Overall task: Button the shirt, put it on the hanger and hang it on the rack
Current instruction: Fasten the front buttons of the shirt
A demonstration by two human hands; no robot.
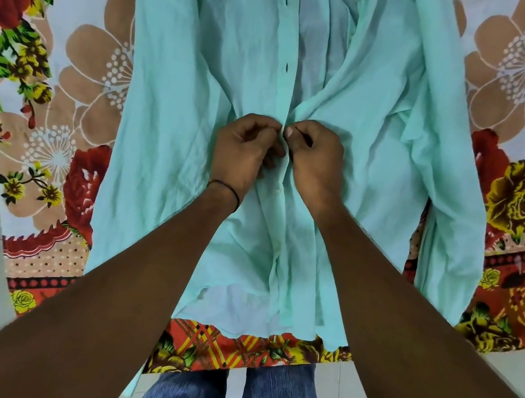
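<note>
Your shirt lies flat on the flowered sheet; your left hand pinches the buttonhole edge, your right hand pinches the button edge, fingers closed on cloth; two buttonholes above gape open; mismatch the hole, I judge, and the front puckers; thin fabric may slip.

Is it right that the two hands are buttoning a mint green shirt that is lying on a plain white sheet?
Not quite. The left hand and right hand are pinching the front of the mint green shirt, but the sheet under it is not plain white. The head view shows a floral bedsheet with big tan, red and yellow flowers.
</note>
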